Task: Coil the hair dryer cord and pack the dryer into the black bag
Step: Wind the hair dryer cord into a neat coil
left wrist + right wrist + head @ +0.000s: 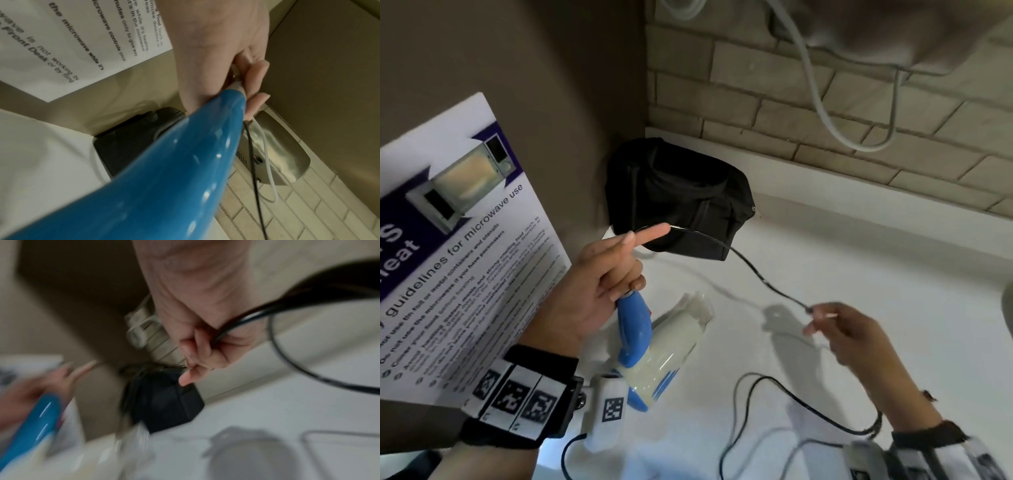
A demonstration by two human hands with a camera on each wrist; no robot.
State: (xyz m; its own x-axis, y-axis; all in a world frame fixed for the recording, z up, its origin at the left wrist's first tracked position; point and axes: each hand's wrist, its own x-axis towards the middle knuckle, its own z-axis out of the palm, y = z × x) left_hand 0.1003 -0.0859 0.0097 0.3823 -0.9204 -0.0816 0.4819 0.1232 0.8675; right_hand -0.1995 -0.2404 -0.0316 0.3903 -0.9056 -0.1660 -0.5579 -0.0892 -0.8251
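A white hair dryer [667,346] with a blue handle [164,178] hangs just above the white counter. My left hand [599,284] grips the top of the handle with its lower fingers curled, and its index finger points straight out with the black cord [753,270] draped over it. From there the cord runs right to my right hand [839,329], which pinches it between thumb and fingers; the rest loops down past that wrist. The black bag [674,198] sits in the back corner, behind both hands. The right wrist view is blurred, showing the cord [287,356] running through the curled fingers.
A printed microwave guideline sign [455,260] leans against the left wall. A brick-tiled wall [825,113] backs the white counter [859,260]. A metal wall fixture [277,154] with grey cables [822,99] hangs above. A thin cable lies on the counter front [732,428].
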